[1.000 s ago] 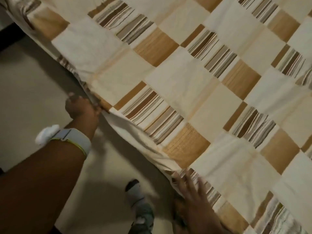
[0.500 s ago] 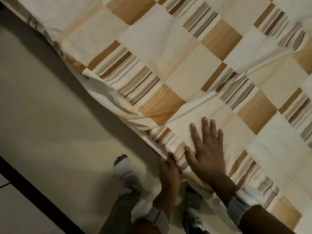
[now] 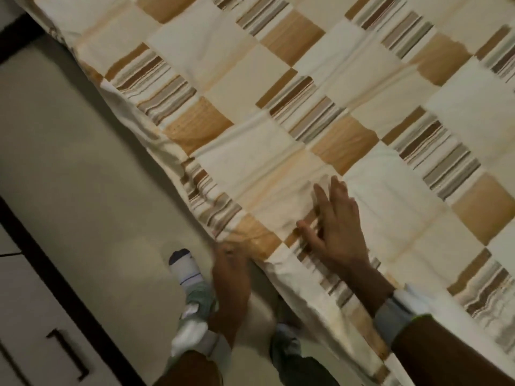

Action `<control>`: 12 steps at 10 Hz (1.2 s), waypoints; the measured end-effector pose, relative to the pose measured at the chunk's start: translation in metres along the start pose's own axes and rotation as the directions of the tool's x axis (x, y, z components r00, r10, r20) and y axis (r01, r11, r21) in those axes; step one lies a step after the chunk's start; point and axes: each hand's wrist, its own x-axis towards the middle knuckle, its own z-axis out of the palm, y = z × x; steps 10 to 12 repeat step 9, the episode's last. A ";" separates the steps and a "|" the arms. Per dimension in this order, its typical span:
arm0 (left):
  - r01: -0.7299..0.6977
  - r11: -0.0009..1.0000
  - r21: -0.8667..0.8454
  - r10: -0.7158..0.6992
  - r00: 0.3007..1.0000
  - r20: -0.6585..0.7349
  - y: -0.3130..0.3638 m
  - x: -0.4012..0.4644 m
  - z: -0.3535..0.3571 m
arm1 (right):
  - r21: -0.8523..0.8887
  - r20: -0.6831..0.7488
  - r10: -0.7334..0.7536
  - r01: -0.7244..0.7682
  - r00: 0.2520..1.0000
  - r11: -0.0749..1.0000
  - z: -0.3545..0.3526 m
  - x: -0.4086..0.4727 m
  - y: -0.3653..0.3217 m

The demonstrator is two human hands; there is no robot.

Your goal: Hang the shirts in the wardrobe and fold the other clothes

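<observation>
A checked bedsheet (image 3: 320, 112) in cream, tan and brown stripes covers the bed across the upper right of the head view. My left hand (image 3: 231, 277) is at the sheet's hanging edge near the bed's side, fingers curled onto the fabric there; the grip is blurred. My right hand (image 3: 334, 229) lies flat on top of the sheet, fingers spread and apart, palm pressing the cloth. No shirts or other clothes are in view.
Pale floor (image 3: 78, 176) runs along the bed's left side. My socked foot (image 3: 185, 268) stands on it close to the bed edge. A white cabinet front with a dark handle (image 3: 69, 355) and dark trim sits at the lower left.
My left hand came from far along the edge to close beside my right. My right hand slid up onto the sheet, and the cloth under it looks smoother.
</observation>
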 end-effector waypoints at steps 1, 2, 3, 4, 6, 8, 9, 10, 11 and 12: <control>-0.177 0.958 0.224 0.148 0.979 0.136 -0.016 -0.044 0.038 | -0.140 0.049 -0.126 0.132 0.991 0.981 0.004 0.004 0.036; -0.320 0.906 0.277 0.304 0.947 0.100 -0.026 -0.057 0.044 | -0.136 0.065 -0.172 0.180 0.983 0.974 0.008 -0.002 0.030; -0.450 0.844 0.291 0.399 0.891 0.218 -0.063 -0.072 0.032 | -0.150 0.074 -0.178 0.187 0.981 0.971 0.010 -0.012 0.024; -0.441 0.819 0.366 0.365 0.894 0.260 -0.091 -0.065 0.022 | -0.163 0.058 -0.201 0.208 0.978 0.964 0.018 -0.031 0.015; -0.398 0.840 0.369 0.474 0.869 -0.140 -0.032 -0.049 0.021 | -0.181 0.078 -0.141 0.153 0.987 0.972 0.023 -0.070 0.025; -0.755 0.278 0.594 0.510 0.640 0.574 -0.048 -0.088 0.046 | -0.202 0.333 -0.300 0.378 0.894 0.904 0.030 -0.175 0.032; -0.773 0.372 0.514 0.341 0.629 0.699 -0.100 -0.123 0.028 | -0.156 0.406 -0.266 0.352 0.875 0.923 0.016 -0.202 0.026; -0.773 0.372 0.514 0.341 0.629 0.699 -0.100 -0.123 0.028 | -0.156 0.406 -0.266 0.352 0.875 0.923 0.016 -0.202 0.026; -0.773 0.372 0.514 0.341 0.629 0.699 -0.100 -0.123 0.028 | -0.156 0.406 -0.266 0.352 0.875 0.923 0.016 -0.202 0.026; -0.773 0.372 0.514 0.341 0.629 0.699 -0.100 -0.123 0.028 | -0.156 0.406 -0.266 0.352 0.875 0.923 0.016 -0.202 0.026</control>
